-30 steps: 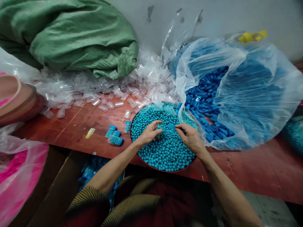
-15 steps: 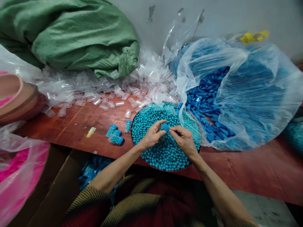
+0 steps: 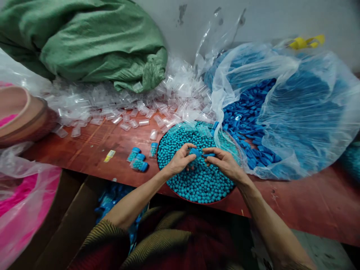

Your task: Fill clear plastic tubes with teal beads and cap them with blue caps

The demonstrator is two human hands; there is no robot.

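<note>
Above the blue beads [image 3: 185,187] in a round red-rimmed tray [image 3: 209,203], my left hand [image 3: 180,161] is closed with thumb and fingers on a small blue-topped jar [image 3: 194,152]. Fingers hide most of its body. My right hand [image 3: 226,165], just to the right, pinches a flat blue plastic piece [image 3: 208,155] whose tip points at the jar. Whether the two touch is hard to make out. Several bead-filled jars with blue caps [image 3: 139,164] lie or stand on the red table [image 3: 95,153] left of the tray.
Clear empty jars [image 3: 143,122] are heaped along the back under a green sack [image 3: 104,45]. A translucent bag [image 3: 306,112] spills blue plastic pieces [image 3: 247,112] at right. A pinkish bowl [image 3: 30,112] and a bag of pink pieces [image 3: 25,195] are at left.
My right hand has drawn back to the right from the jar, and a flat blue piece now shows in its fingers. My left hand keeps its hold. The view has shifted slightly.
</note>
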